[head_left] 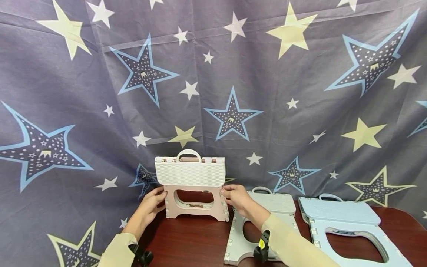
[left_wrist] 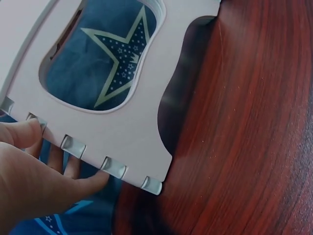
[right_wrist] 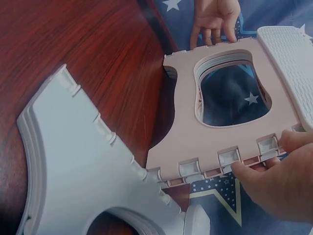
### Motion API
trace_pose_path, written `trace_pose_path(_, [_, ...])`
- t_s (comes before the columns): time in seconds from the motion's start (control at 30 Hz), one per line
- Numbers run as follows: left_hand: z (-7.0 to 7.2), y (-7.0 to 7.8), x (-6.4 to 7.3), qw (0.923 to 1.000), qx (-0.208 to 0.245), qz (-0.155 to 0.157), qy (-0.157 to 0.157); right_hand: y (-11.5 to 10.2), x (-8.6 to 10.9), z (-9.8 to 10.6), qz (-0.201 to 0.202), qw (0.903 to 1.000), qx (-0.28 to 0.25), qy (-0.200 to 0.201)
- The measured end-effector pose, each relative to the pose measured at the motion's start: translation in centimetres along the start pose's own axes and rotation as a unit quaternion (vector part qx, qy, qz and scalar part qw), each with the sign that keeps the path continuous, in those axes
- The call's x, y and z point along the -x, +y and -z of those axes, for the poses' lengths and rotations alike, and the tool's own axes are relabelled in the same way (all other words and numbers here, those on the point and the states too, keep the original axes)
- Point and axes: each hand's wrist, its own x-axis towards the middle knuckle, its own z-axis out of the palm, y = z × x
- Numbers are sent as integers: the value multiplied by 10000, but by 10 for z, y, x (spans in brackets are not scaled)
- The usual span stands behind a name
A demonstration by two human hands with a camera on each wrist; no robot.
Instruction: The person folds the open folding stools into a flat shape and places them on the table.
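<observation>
A folded step stool (head_left: 191,175) stands upright at the table's far edge, its white woven-textured top and carrying handle uppermost and its pink leg panel (head_left: 171,204) below. My left hand (head_left: 149,206) holds the panel's left side; in the left wrist view its thumb lies on the pink face and its fingers (left_wrist: 93,183) reach along the hinged edge. On the opposite edge, my right hand (head_left: 237,198) pinches the panel, thumb and fingers near the white hinge clips, as the right wrist view shows.
To the right, a pale grey-green folded stool (head_left: 271,203) leans close beside the pink one. Farther right is a light blue folded stool (head_left: 340,212). All stand on a dark red wooden table (head_left: 186,241), with a star-patterned curtain (head_left: 207,74) behind.
</observation>
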Motion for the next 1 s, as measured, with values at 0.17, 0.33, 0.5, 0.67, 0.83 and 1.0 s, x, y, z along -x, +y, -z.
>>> trace_pose_path(0.17, [1, 5, 3, 9999, 86, 92, 44, -4, 3, -5, -70, 10000, -27, -47])
trace_pose_path(0.33, [2, 12, 7, 9995, 21, 296, 63, -8, 7, -9, -136, 9998, -65, -98])
trace_pose_path(0.5, [0, 25, 12, 9979, -90, 631, 140, -10, 9, -10, -285, 9995, -141, -90])
trace_pose_path(0.67, [-3, 37, 17, 9946, -130, 1025, 132, -13, 12, -11, -508, 9985, -180, -108])
trace_pose_path(0.83, [-2, 41, 18, 9900, -162, 1399, 103, -15, 13, -13, -726, 9973, -113, -5])
trace_pose_path(1.0, [2, 41, 17, 9839, -405, 1737, 100, -17, 14, -13, -975, 9952, -20, -25])
